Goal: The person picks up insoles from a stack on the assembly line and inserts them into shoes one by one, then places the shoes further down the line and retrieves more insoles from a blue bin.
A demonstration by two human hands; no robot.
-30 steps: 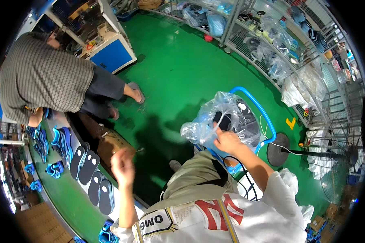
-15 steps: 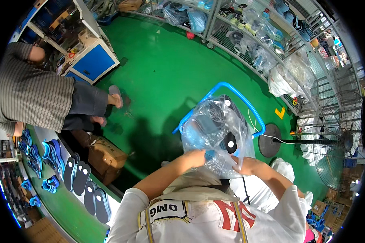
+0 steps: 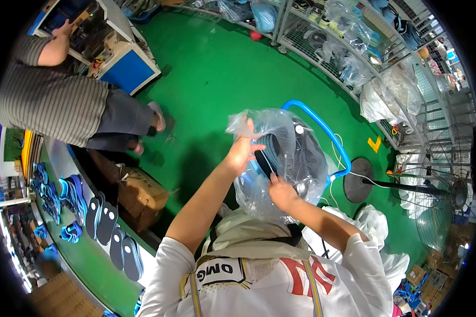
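A clear plastic bag (image 3: 243,185) rests within a blue tubular frame (image 3: 322,124) in front of me, its mouth spread apart. Inside it lies a stack of dark insoles (image 3: 270,148) with light blue edges, beside more dark insoles with white round spots. My left hand (image 3: 240,151) is at the bag's left rim, fingers stretched apart and touching the plastic next to the stack. Curled at the near end of the stack, my right hand (image 3: 283,193) grips the insoles; its fingertips are partly hidden.
At left a curved conveyor (image 3: 84,259) carries blue shoes (image 3: 73,196) and dark insoles (image 3: 107,224). A cardboard box (image 3: 143,195) sits below it. A co-worker (image 3: 58,105) stands beyond. Wire shelves (image 3: 333,74) hold bagged goods; a pedestal fan (image 3: 357,179) stands right.
My left hand has moved up and spread its fingers at the bag's mouth. My right hand has shifted left onto the insoles. The bag is opened wider, and the co-worker has raised an arm.
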